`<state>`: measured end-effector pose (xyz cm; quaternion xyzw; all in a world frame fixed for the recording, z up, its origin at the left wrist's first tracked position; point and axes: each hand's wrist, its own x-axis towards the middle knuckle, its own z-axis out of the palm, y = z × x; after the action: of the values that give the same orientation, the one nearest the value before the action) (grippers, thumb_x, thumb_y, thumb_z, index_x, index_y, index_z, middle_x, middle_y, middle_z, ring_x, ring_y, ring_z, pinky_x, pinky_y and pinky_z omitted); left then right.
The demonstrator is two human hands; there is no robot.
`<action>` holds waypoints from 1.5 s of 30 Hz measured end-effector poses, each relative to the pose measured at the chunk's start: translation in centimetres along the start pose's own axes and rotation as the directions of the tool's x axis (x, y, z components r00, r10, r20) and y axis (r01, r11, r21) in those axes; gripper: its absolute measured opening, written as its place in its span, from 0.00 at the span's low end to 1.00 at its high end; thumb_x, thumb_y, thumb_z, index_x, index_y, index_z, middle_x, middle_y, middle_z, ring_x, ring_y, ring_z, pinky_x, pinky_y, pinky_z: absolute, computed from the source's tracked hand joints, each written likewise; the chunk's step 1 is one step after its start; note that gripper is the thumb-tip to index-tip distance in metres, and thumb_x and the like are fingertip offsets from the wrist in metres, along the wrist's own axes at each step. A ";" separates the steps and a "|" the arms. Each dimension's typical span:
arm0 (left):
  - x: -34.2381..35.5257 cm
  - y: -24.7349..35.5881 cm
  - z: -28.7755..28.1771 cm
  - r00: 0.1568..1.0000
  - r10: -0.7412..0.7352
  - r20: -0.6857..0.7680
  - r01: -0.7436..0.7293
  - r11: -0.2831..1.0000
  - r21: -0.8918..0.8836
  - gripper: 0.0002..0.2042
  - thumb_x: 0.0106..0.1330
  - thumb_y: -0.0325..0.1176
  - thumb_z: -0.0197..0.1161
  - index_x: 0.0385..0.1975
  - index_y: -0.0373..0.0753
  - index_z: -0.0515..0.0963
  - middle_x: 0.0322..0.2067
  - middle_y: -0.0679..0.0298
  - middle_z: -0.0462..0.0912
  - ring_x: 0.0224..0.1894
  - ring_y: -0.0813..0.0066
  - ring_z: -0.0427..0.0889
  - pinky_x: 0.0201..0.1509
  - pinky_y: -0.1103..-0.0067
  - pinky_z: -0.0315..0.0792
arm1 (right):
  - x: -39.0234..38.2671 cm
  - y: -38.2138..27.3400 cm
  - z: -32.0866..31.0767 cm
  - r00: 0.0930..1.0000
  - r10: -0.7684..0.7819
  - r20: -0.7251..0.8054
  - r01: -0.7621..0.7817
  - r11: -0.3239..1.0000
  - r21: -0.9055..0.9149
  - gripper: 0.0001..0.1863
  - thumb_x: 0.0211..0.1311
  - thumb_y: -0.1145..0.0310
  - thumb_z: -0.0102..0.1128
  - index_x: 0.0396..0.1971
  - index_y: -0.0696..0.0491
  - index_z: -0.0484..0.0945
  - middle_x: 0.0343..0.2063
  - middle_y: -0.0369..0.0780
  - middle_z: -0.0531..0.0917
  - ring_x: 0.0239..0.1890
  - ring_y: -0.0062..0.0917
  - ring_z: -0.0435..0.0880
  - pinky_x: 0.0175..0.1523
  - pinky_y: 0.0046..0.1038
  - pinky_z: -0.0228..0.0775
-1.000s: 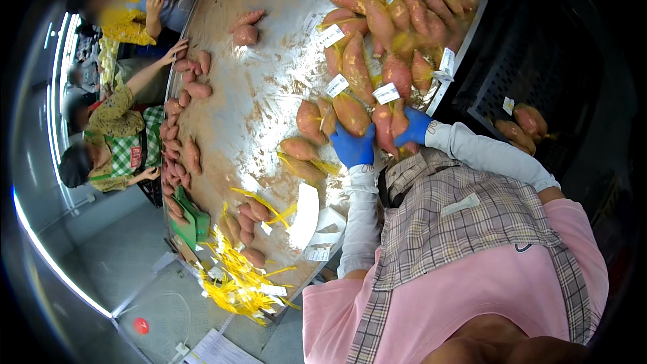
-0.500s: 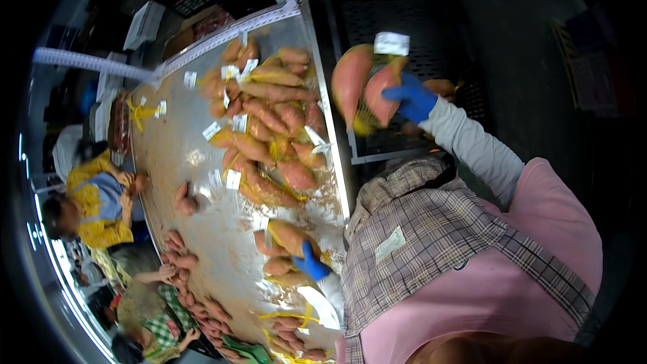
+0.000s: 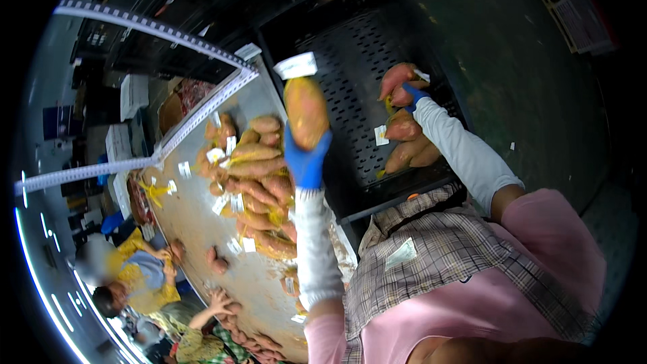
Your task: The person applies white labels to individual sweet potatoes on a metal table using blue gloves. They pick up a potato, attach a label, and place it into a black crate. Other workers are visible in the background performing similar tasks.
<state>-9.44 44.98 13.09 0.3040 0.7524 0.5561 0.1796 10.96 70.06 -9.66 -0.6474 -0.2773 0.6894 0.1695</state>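
My left hand (image 3: 307, 162), in a blue glove, grips a yellow net bag of sweet potatoes (image 3: 306, 109) with a white tag at its top. It holds the bag up between the metal table (image 3: 192, 229) and a black crate (image 3: 344, 47). My right hand (image 3: 414, 96), gloved in blue too, is down in the crate's right side, closed on another net bag of sweet potatoes (image 3: 397, 79); its fingers are partly hidden. Just nearer to me, more bagged sweet potatoes (image 3: 408, 145) lie on the crate's slotted bottom, one with a white tag (image 3: 381, 135).
Tagged bags of sweet potatoes (image 3: 253, 175) are heaped on the table, beside a white metal frame (image 3: 202, 111). Across the table, a co-worker in yellow (image 3: 145, 269) handles a sweet potato. Another person's hand (image 3: 219, 302) reaches over loose sweet potatoes (image 3: 249, 340). A pallet (image 3: 556, 10) stands far right.
My right hand has lowered its bag into the crate. My left hand has lifted a bag off the table and brought it to the crate's left edge. The view has turned toward the crate.
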 end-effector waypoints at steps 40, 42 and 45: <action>-18.3 -7.9 -18.9 0.675 -0.406 -0.616 0.271 0.913 -0.305 0.13 0.66 0.26 0.52 0.47 0.26 0.74 0.46 0.57 0.78 0.48 0.72 0.75 0.54 0.79 0.68 | -26.2 6.1 37.8 0.302 -0.157 0.940 0.917 -0.221 -0.331 0.51 0.33 0.55 0.72 0.61 0.52 0.57 0.53 0.50 0.72 0.48 0.44 0.76 0.53 0.37 0.69; -19.4 -9.1 -18.9 0.674 -0.407 -0.616 0.257 0.911 -0.321 0.13 0.66 0.27 0.52 0.47 0.26 0.74 0.47 0.55 0.78 0.49 0.71 0.75 0.56 0.78 0.67 | -27.0 7.6 38.2 0.243 -0.240 0.940 0.867 -0.381 -0.321 0.55 0.30 0.54 0.73 0.63 0.50 0.53 0.54 0.49 0.70 0.48 0.44 0.77 0.50 0.39 0.71; -18.8 -9.1 -17.2 0.716 -0.393 -0.578 0.241 0.915 -0.323 0.13 0.66 0.26 0.51 0.47 0.26 0.73 0.46 0.56 0.78 0.48 0.72 0.75 0.55 0.78 0.67 | -26.9 7.9 38.9 0.307 -0.250 0.918 0.847 -0.369 -0.383 0.54 0.28 0.54 0.75 0.60 0.51 0.55 0.51 0.49 0.72 0.48 0.42 0.76 0.49 0.40 0.71</action>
<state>-8.12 18.33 8.67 -0.0569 0.7414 0.6672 0.0429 -23.57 41.54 7.38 -0.1227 -0.9630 0.2395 -0.0149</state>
